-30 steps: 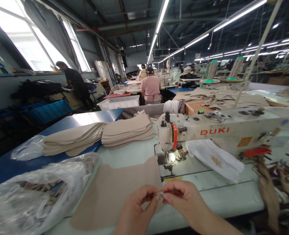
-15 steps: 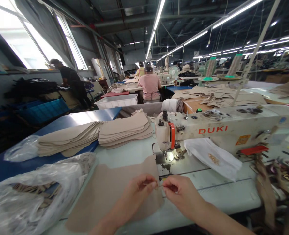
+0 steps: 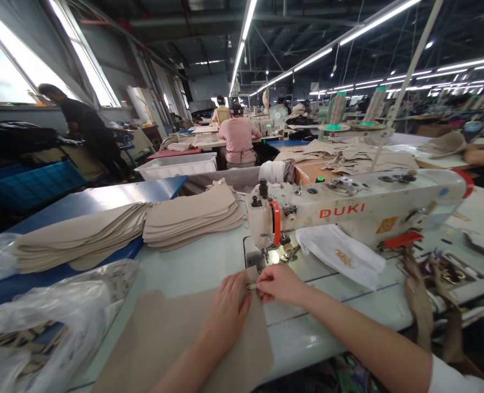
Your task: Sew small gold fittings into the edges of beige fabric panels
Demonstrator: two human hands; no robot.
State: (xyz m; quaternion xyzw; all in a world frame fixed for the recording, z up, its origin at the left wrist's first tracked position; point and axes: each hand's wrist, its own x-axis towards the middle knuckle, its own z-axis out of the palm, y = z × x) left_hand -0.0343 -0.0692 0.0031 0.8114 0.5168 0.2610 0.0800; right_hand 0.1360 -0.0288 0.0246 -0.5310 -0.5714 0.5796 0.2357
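Your work sits in front of a white sewing machine [image 3: 348, 202] marked DUKI in orange letters, on a pale tabletop [image 3: 307, 338]. Just in front of the machine's needle end, your right hand [image 3: 275, 284] has its fingers curled and its thumb and fingertips pinched together on a small strip [image 3: 253, 286], pale with a darker, ring-like end. The strip is over the upper right corner of a flat beige fabric panel [image 3: 172, 333], which spreads to the front and left of the machine. Your left hand [image 3: 226, 308] rests palm down on that panel, fingers stretched out close together, its tips beside the strip; you cannot tell whether they touch it.

Left of the machine lie two stacks of beige pieces, one nearer [image 3: 193, 215] and one farther out [image 3: 82, 237]. Farther left and forward is a clear plastic bag [image 3: 82, 311] with narrow beige strips showing inside. Under the machine's arm, a white cloth [image 3: 328, 245] carries a small heap of gold-coloured pieces [image 3: 343, 258]. Behind the machine stand two thread cones [image 3: 375, 106], and well beyond it a person in a pink top [image 3: 238, 135] sits facing away.
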